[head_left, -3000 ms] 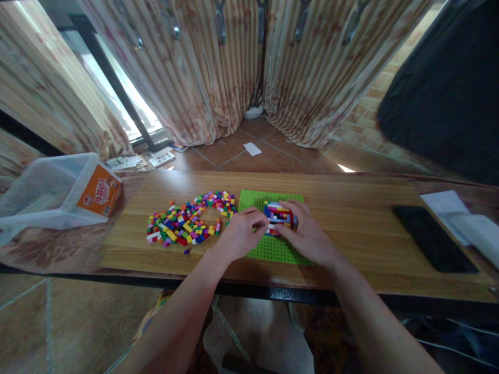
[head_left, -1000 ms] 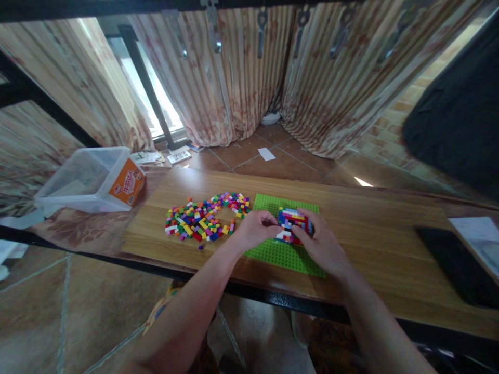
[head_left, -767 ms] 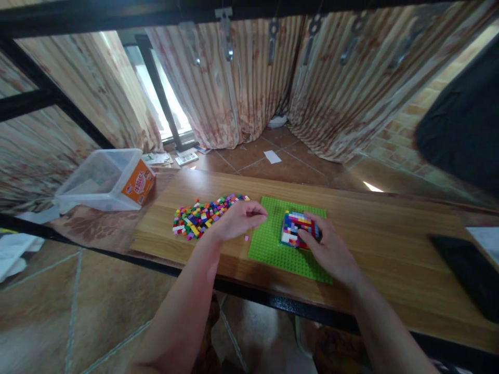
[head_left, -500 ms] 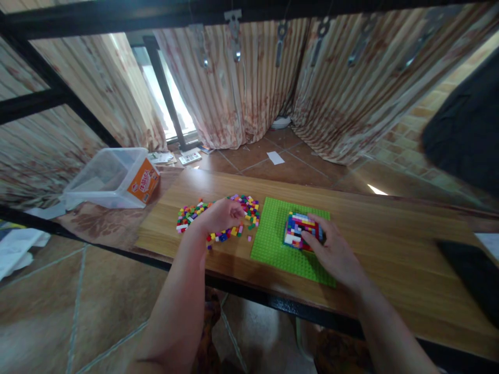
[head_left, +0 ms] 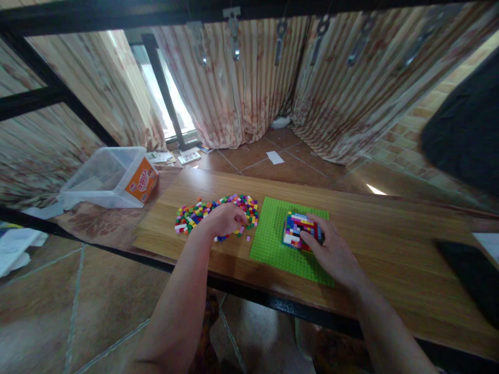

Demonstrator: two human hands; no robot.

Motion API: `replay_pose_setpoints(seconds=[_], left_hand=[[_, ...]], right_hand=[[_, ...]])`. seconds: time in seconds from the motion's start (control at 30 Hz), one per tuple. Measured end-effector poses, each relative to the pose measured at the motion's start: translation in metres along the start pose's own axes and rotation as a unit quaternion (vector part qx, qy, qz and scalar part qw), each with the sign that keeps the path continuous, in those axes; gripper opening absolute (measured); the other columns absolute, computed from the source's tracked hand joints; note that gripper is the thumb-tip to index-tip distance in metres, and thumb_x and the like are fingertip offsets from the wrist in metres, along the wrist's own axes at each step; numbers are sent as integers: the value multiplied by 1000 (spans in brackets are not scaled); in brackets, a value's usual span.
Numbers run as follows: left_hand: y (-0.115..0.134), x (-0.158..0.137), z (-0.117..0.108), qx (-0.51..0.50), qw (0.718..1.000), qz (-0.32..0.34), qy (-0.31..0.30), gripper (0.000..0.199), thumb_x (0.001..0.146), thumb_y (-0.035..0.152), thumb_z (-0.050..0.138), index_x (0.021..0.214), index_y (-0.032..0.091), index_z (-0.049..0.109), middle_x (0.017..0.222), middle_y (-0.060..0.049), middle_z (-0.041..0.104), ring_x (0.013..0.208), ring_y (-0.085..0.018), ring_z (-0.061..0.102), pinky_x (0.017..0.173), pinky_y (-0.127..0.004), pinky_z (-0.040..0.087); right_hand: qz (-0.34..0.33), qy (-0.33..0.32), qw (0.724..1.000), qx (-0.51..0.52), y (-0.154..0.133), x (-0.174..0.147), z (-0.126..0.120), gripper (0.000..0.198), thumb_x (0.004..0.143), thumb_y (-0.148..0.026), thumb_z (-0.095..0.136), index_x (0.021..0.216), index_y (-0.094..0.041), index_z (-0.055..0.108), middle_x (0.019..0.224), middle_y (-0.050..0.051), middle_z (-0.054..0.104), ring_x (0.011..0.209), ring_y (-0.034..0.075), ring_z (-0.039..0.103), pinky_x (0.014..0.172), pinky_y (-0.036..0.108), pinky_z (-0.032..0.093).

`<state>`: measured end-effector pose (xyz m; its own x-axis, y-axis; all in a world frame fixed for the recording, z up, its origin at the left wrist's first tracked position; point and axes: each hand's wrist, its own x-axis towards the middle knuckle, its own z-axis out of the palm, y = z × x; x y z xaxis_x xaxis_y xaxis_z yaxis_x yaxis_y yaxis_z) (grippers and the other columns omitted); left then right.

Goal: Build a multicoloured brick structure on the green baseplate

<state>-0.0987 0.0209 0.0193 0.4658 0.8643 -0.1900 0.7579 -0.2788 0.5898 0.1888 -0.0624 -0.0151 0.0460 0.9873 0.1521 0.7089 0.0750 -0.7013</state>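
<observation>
My left hand (head_left: pixel 226 218) is over a loose pile of small coloured toy bricks (head_left: pixel 191 214). Its fingers are bent together and point down at the pile's right side; what they hold, if anything, is too small to make out. On a green studded baseplate (head_left: pixel 268 236) sits a low, many-coloured brick structure (head_left: pixel 292 236) with a dark gap in its middle. My right hand (head_left: pixel 331 246) grips this structure from the right, thumb at the near side and fingers at the far side, covering part of it.
A clear plastic tub (head_left: pixel 105 176) with an orange label stands beyond the table's left end. The wooden table (head_left: pixel 390 249) carries a dark flat object (head_left: pixel 463 270) at the right. One pink brick (head_left: pixel 248 238) lies apart near the baseplate's left edge. Patterned curtains (head_left: pixel 241 88) hang behind.
My left hand has shifted slightly right and lower over the pile, its fingers now turned down to the bricks. My right hand stays on the structure.
</observation>
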Motion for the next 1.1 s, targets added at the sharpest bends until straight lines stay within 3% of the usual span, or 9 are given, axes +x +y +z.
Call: replay_pose_setpoints(seconds=[0.17, 0.5, 0.87, 0.97, 1.1], left_hand=[[10, -2, -3, 52, 998, -31, -14, 27, 73, 9, 55, 82, 18, 78, 73, 0, 74, 66, -14, 63, 63, -22, 44], [19, -2, -1, 123, 989, -51, 69, 23, 80, 13, 54, 84, 19, 75, 77, -3, 72, 76, -17, 64, 69, -25, 42], [13, 1, 3, 85, 993, -45, 74, 6, 74, 16, 65, 71, 17, 71, 68, -2, 68, 67, -16, 60, 67, -26, 43], [11, 3, 4, 21, 997, -2, 72, 8, 75, 13, 63, 71, 16, 68, 63, -1, 66, 62, -14, 58, 63, -24, 43], [20, 3, 10, -162, 983, 80, 16, 8, 80, 15, 59, 80, 14, 67, 64, 1, 65, 58, -11, 57, 58, -21, 43]], right_hand=[[0, -4, 1000, 1, -1, -1, 0, 54, 89, -54, 52, 131, -21, 55, 130, 15, 59, 119, 31, 57, 106, 53, 41], [6, -4, 1000, 1, -3, 1, 0, 58, 88, -56, 52, 131, -17, 56, 129, 17, 59, 119, 32, 57, 105, 52, 42], [4, -1, 1000, 4, -3, 0, 0, 57, 88, -56, 51, 130, -18, 57, 130, 17, 59, 120, 32, 57, 106, 53, 41], [9, -1, 1000, 5, -5, 1, 0, 57, 87, -56, 51, 130, -19, 56, 130, 17, 60, 119, 32, 57, 106, 53, 41], [9, 1, 1000, 5, -7, 0, -1, 57, 87, -54, 52, 130, -17, 56, 130, 17, 60, 120, 32, 57, 106, 53, 41]])
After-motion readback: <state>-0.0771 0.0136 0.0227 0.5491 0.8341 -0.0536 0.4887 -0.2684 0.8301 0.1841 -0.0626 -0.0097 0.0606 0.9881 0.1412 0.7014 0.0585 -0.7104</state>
